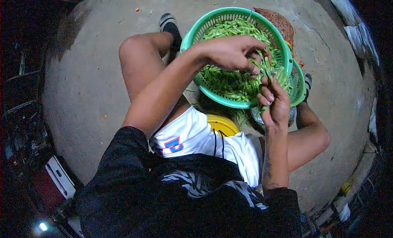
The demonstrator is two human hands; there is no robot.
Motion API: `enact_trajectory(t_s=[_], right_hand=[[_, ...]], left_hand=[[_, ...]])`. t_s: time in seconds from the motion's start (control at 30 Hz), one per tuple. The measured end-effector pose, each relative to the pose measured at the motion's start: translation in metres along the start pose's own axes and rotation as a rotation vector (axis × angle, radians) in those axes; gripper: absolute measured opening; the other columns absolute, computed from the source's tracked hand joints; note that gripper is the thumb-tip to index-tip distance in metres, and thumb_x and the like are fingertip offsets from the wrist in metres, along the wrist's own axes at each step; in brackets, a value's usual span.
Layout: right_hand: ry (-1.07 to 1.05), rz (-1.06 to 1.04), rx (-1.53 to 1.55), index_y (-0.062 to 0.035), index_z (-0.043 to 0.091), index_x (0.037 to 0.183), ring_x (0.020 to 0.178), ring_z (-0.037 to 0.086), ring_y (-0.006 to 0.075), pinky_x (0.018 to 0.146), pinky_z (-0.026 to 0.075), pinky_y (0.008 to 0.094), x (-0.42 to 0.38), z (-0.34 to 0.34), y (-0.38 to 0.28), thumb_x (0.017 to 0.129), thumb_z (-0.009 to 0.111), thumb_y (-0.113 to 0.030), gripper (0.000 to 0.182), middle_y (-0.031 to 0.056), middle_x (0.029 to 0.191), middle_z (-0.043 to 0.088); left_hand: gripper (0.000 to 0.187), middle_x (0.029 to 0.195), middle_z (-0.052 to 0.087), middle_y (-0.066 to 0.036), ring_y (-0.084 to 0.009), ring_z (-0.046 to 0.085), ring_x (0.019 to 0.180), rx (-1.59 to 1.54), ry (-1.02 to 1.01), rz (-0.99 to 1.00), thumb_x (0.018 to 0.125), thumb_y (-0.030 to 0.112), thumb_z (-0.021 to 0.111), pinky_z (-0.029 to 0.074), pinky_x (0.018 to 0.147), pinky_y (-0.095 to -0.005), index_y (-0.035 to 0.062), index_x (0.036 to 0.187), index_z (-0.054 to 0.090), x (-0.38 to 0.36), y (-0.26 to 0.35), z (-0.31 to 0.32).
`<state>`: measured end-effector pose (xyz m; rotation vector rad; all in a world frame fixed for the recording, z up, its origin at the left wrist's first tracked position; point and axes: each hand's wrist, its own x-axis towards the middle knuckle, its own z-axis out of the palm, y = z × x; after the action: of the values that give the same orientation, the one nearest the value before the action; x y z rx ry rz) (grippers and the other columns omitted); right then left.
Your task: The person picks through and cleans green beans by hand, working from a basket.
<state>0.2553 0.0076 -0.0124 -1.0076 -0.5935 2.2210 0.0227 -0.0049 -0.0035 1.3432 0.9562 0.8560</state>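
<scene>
Slim green bean pod [265,68] pinched between both hands, just above near-right rim of round green plastic slotted basket [192,33]. Left hand [231,54] closed on pod's upper end; right hand [276,101] curled around lower end. Step seemingly trimming or splitting pod; next move needs firm pinch, short pull. Basket heaped with green pods [229,80]. Second green basket [300,80] beside it, contents hard to tell. Yellow round lid [223,124] below basket.
</scene>
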Motion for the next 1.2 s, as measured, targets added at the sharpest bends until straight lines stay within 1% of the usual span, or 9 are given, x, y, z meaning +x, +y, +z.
enact_trajectory(t_s=[0.4,0.5,0.63,0.7,0.77,0.83,0.9,0.97,1.2], right_hand=[[-0.044,-0.018,-0.074,-0.0034,0.060,0.114,0.052,0.042,0.0029,0.044,0.034,0.0186,-0.003,-0.004,0.003,0.101,0.063,-0.018,0.020,0.0032,0.082,0.065],[-0.091,0.056,-0.044,-0.0020,0.061,0.114,0.052,0.042,0.0025,0.044,0.034,0.0186,-0.003,-0.004,-0.001,0.101,0.064,-0.019,0.021,0.0009,0.080,0.061],[-0.032,0.005,-0.038,0.0021,0.062,0.114,0.052,0.040,0.0020,0.045,0.033,0.0187,-0.005,0.006,0.002,0.101,0.064,-0.020,0.025,-0.0003,0.079,0.060],[-0.017,-0.017,-0.018,0.0038,0.063,0.113,0.052,0.039,0.0020,0.045,0.033,0.0187,-0.004,0.004,0.002,0.101,0.064,-0.020,0.027,-0.0006,0.079,0.060],[-0.045,0.002,-0.047,0.0030,0.063,0.114,0.052,0.038,0.0021,0.045,0.032,0.0189,-0.004,0.000,0.000,0.102,0.063,-0.020,0.026,-0.0008,0.079,0.060],[-0.040,0.003,-0.050,0.0026,0.063,0.114,0.052,0.038,0.0021,0.046,0.031,0.0191,-0.005,0.001,-0.001,0.102,0.063,-0.019,0.025,-0.0010,0.078,0.060],[-0.042,0.008,-0.039,0.0001,0.063,0.111,0.053,0.039,0.0018,0.045,0.032,0.0192,-0.005,0.003,-0.002,0.102,0.063,-0.019,0.021,-0.0008,0.079,0.061],[-0.041,-0.011,-0.021,-0.0015,0.063,0.110,0.053,0.040,0.0016,0.045,0.032,0.0190,-0.002,0.000,0.002,0.102,0.063,-0.019,0.019,-0.0005,0.080,0.062],[-0.048,-0.002,-0.008,-0.0056,0.062,0.110,0.055,0.040,0.0008,0.046,0.033,0.0170,0.000,-0.004,0.003,0.102,0.062,-0.018,0.015,0.0018,0.088,0.064]], left_hand=[[0.042,0.095,0.071,-0.006,-0.0123,0.062,0.080,0.081,0.011,-0.007,0.086,0.012,0.074,0.048,0.071,-0.0264,0.0027,0.125,0.061,-0.004,0.000,-0.005],[0.037,0.091,0.070,-0.005,-0.0109,0.062,0.078,-0.098,0.161,0.075,0.087,0.009,0.071,0.049,0.069,-0.0271,0.0016,0.122,0.064,-0.007,-0.002,-0.022],[0.040,0.102,0.066,-0.006,-0.0120,0.064,0.088,0.076,0.008,-0.114,0.091,0.006,0.071,0.050,0.075,-0.0269,0.0014,0.128,0.057,-0.010,0.014,-0.015],[0.040,0.099,0.066,-0.004,-0.0112,0.063,0.083,-0.161,-0.057,-0.011,0.090,0.007,0.072,0.049,0.071,-0.0271,0.0032,0.127,0.058,-0.005,0.004,0.005],[0.035,0.103,0.066,-0.004,-0.0120,0.063,0.087,0.119,0.023,0.011,0.090,0.007,0.071,0.050,0.074,-0.0268,0.0026,0.123,0.060,-0.006,0.011,-0.008],[0.032,0.105,0.066,-0.004,-0.0122,0.064,0.088,-0.023,0.080,0.047,0.091,0.008,0.071,0.051,0.073,-0.0279,0.0012,0.120,0.062,-0.005,0.003,-0.021],[0.035,0.089,0.071,-0.005,-0.0096,0.059,0.076,-0.023,0.083,0.020,0.089,0.008,0.069,0.047,0.068,-0.0264,0.0014,0.123,0.062,-0.007,0.005,-0.021],[0.039,0.087,0.070,-0.005,-0.0098,0.059,0.078,-0.066,0.035,0.014,0.087,0.009,0.072,0.047,0.070,-0.0269,0.0011,0.123,0.061,-0.007,0.005,-0.004],[0.047,0.103,0.067,-0.010,-0.0158,0.061,0.091,0.045,0.065,-0.006,0.083,0.011,0.076,0.050,0.081,-0.0313,-0.0007,0.125,0.059,-0.005,0.004,-0.001]])
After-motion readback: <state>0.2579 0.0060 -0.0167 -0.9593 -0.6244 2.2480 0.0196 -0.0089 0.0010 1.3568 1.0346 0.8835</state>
